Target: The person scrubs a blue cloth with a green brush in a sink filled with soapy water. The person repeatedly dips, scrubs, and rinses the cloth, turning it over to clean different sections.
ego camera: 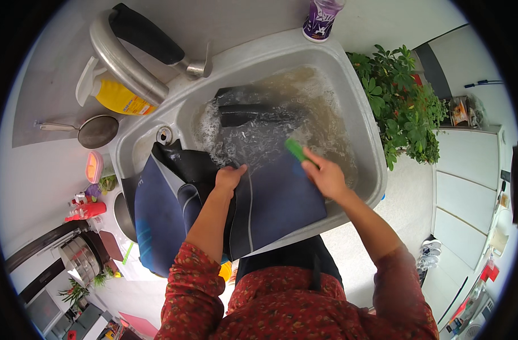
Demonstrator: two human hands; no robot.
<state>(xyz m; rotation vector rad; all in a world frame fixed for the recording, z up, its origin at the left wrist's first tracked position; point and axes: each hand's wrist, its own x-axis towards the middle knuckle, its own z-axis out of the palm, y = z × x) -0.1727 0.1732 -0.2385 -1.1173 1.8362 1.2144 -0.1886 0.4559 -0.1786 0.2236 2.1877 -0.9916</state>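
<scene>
A blue and black sheet of thick fabric [280,204], with a pale seam line, lies over the front rim of the sink [371,170]. My left hand [230,177] grips its upper edge near the seam. My right hand [327,174] holds a green brush [296,149] at the fabric's upper right edge; the brush is slightly blurred. More of the fabric [157,212] hangs in folds over the left side, its black inner face turned up in part. Dark pieces [246,111] lie partly under murky, foamy water in the basin.
A steel faucet [127,63] arches over the sink's back left, beside a yellow spray bottle [121,97] and a small strainer or pan [98,131]. A small side basin with a drain [164,135] adjoins. A purple container [322,21] stands behind; leafy plants [397,102] grow at the right.
</scene>
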